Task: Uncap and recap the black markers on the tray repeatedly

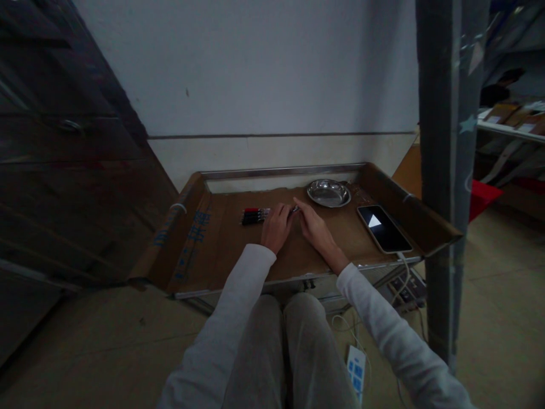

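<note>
Over the middle of the cardboard-lined table, my left hand and my right hand meet at the fingertips. Both are closed around a small dark, shiny piece, mostly hidden by the fingers, so its kind is unclear. Just left of my left hand lies a row of pens: a red pen at the back and black pens in front. Their right ends are partly covered by my left hand. Beyond my right hand stands a round, shallow metal dish.
A phone lies at the table's right, with a white cable hanging over the front edge. Cardboard flaps rise at both sides. A grey post stands at the right. Below is a power strip. Another person is far right.
</note>
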The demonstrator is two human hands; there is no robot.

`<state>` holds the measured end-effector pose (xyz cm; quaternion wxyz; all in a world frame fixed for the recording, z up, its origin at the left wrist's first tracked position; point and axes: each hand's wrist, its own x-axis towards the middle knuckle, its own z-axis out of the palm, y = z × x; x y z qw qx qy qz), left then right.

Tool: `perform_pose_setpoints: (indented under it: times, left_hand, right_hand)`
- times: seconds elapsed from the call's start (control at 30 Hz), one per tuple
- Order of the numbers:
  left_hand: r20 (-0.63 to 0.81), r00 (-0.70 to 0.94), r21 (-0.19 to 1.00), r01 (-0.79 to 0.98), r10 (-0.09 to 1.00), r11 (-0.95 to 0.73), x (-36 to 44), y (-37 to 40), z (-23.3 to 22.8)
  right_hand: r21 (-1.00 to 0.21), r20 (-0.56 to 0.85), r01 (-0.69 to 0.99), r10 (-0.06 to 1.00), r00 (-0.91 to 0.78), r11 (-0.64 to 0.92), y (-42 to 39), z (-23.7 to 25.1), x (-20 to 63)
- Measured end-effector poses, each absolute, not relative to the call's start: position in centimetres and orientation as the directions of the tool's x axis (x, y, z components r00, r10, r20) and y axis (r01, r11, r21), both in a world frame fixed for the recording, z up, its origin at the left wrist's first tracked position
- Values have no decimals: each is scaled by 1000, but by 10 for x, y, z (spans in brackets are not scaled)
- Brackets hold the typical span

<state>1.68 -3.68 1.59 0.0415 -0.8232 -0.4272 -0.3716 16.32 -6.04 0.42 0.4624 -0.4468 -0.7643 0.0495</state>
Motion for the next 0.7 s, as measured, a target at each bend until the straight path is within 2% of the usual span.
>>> perform_pose_setpoints:
  times: [0.13,0.3,0.4,0.53,0.7]
  left_hand:
    - [685,294,414,596,667,-688,16,-34,12]
    - [676,183,525,561,714,-640,15,-33,12]
    - [661,149,476,674,735,-565,13,-40,17]
    - [610,65,331,884,790,-329,6,-55,19]
    - [525,-6,267,951,851,-158,-2,-64,14]
  right_hand:
    - [-547,661,508,716,-226,665,-64,8,161]
    - [-517,660,502,696,-282,693,-63,8,163]
    - [-514,631,522,712,-308,681,-59,5,164]
    - [-529,582,586,765,-277,614,-53,-2,165]
    - [-476,503,722,829,-244,502,-47,-15,169]
